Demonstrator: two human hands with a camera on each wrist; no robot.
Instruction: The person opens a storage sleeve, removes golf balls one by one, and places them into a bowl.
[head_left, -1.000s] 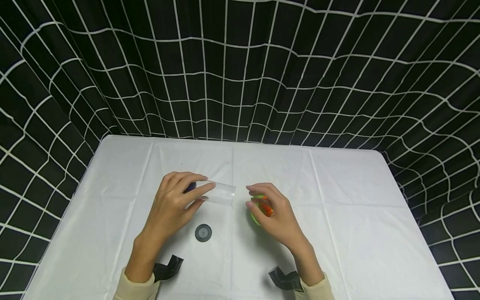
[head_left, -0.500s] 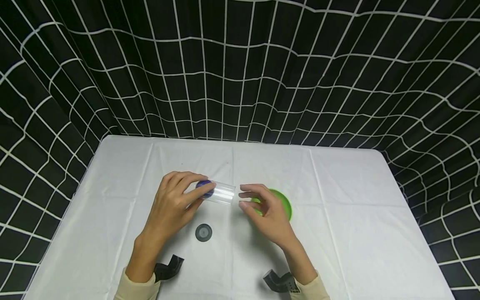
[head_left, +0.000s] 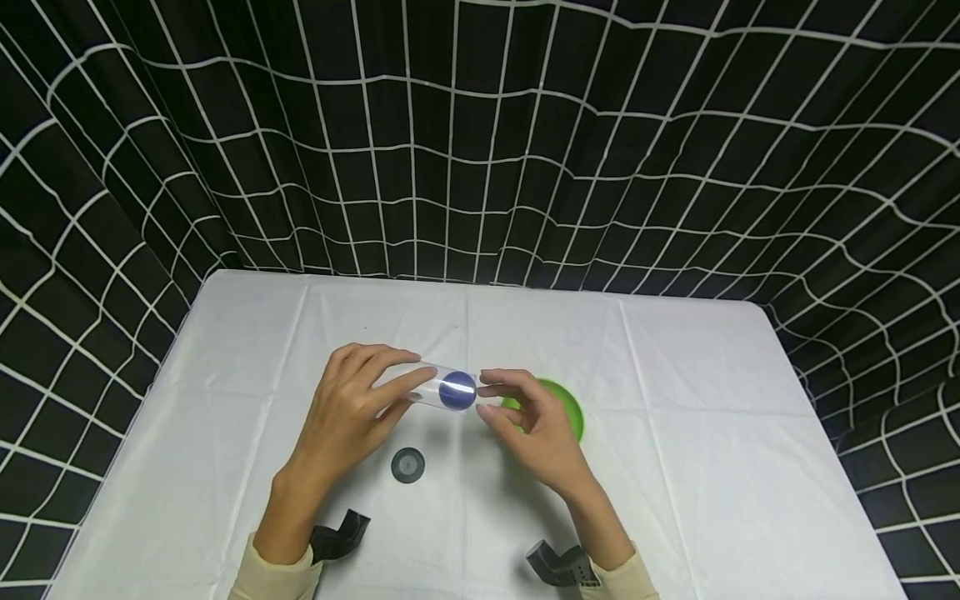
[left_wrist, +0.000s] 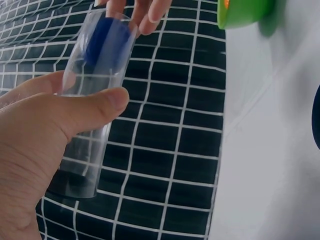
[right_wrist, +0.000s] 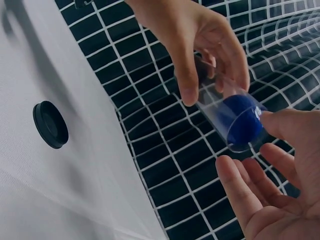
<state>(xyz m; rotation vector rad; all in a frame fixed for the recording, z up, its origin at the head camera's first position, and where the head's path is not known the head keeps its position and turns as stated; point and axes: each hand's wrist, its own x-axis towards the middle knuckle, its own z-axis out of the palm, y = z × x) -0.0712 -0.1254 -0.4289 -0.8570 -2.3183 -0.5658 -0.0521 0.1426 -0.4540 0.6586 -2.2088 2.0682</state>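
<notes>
My left hand grips a clear plastic tube, thumb on one side and fingers on the other. It is held above the table, tilted, with one end towards my right hand. Inside, a blue ball sits at that end; the right wrist view shows the ball close to the rim. My right hand is cupped loosely just off the tube's end, fingers apart and holding nothing. Whether its thumb touches the rim I cannot tell. A green bowl stands behind the right hand, partly hidden by it.
A dark grey round cap lies on the white-covered table, nearer me than the tube. Something orange shows in the bowl. Black curtain with a white grid surrounds the table's back and sides.
The blue ball has moved rightward through the tube, from under my left fingers to the end by my right hand. My right hand has shifted left from over the bowl.
</notes>
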